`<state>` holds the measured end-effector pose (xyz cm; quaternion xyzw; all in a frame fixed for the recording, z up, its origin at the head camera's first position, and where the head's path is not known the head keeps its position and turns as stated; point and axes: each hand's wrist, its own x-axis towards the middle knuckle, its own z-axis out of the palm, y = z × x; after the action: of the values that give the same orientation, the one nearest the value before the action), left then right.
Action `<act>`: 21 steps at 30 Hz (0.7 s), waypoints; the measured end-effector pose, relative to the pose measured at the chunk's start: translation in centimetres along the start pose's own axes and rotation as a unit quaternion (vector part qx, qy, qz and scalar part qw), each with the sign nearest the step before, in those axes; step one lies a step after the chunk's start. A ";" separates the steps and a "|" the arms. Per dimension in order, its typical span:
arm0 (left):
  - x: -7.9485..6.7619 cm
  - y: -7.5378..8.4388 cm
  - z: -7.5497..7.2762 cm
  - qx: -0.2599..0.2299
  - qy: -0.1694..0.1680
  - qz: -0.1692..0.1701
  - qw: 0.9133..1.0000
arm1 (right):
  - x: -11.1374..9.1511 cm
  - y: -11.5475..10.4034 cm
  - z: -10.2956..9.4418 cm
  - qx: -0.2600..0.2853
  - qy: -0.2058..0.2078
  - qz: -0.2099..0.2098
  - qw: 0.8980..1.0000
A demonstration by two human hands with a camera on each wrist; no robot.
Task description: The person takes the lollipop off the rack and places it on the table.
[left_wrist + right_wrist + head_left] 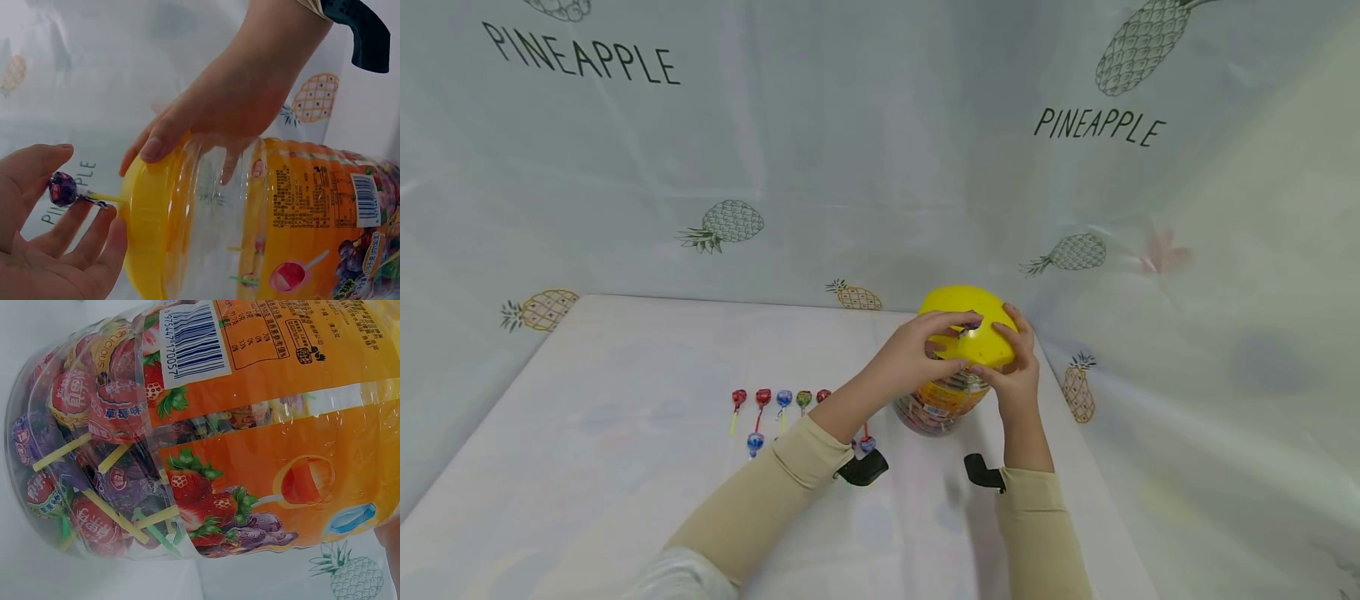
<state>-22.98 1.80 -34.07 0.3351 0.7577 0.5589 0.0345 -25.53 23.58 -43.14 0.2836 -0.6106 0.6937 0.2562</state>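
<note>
A clear plastic candy jar with a yellow lid stands near the table's back right. Wrapped lollipops fill its lower part behind an orange label. My right hand grips the jar at the lid, thumb on the near side. At the lid's top is a purple-wrapped lollipop, its yellow stick pointing at the lid. My left hand surrounds that lollipop with loosely curved fingers; the left wrist view shows no clear pinch on it. Whether the stick sits in the lid is hidden.
Left of the jar, several lollipops lie in rows on the white table, partly covered by my left forearm. Pineapple-print sheeting hangs behind the table and along its right side.
</note>
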 end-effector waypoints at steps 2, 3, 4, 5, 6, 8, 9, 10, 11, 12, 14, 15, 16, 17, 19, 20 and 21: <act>0.0 0.0 0.0 0.002 0.001 0.001 1.000 | 0.0 0.0 0.0 -0.003 0.002 0.000 1.000; 0.0 0.0 0.0 0.004 0.003 0.001 1.000 | 0.0 0.0 0.1 -0.003 0.002 0.000 1.000; 0.0 0.0 0.0 0.005 0.005 0.000 1.000 | 0.0 0.0 0.1 -0.003 0.002 0.000 1.000; 0.0 -0.1 0.0 0.007 0.007 0.000 1.000 | 0.0 0.0 0.1 -0.002 0.003 0.000 1.000; 0.0 -0.1 0.0 0.010 0.009 -0.001 1.000 | 0.0 0.0 0.1 -0.002 0.003 0.001 1.000; 0.1 -0.2 0.0 0.011 0.014 -0.002 1.000 | 0.0 0.0 0.2 0.000 0.004 0.003 1.000; 0.1 -0.2 -0.1 0.013 0.018 -0.003 1.000 | 0.1 0.0 0.2 0.001 0.005 0.005 1.000; 0.1 -0.2 -0.1 0.013 0.022 -0.006 1.000 | 0.1 -0.1 0.2 -0.001 0.006 0.006 1.000; 0.1 -0.2 -0.2 0.013 0.026 -0.007 1.000 | 0.1 -0.1 0.3 -0.002 0.008 0.009 1.000; 0.1 -0.2 -0.2 0.011 0.031 -0.008 0.999 | 0.1 -0.1 0.3 -0.003 0.010 0.010 1.000; 0.1 -0.1 -0.3 0.005 0.041 -0.009 0.999 | 0.0 -0.1 0.3 -0.003 0.012 0.011 1.000; 0.1 0.0 -0.3 0.002 0.045 -0.010 0.999 | 0.0 -0.1 0.3 -0.004 0.013 0.011 1.000; 0.1 0.0 -0.4 -0.002 0.048 -0.008 0.999 | 0.0 -0.1 0.3 -0.006 0.014 0.010 1.000; 0.1 0.1 -0.4 -0.007 0.051 -0.007 0.999 | 0.0 -0.1 0.3 -0.006 0.016 0.010 1.000; 0.1 0.1 -0.5 -0.018 0.060 -0.005 0.998 | -0.1 -0.1 0.3 -0.006 0.017 0.010 1.000; 0.1 0.1 -0.6 -0.026 0.066 -0.003 0.997 | -0.1 -0.1 0.3 -0.008 0.019 0.011 1.000; 0.0 0.1 -0.7 -0.035 0.072 -0.002 0.997 | -0.1 -0.1 0.3 -0.010 0.019 0.013 1.000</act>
<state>-23.22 1.20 -33.76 0.2907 0.7389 0.6078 -0.0072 -25.40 23.31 -43.13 0.2598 -0.6161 0.6959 0.2620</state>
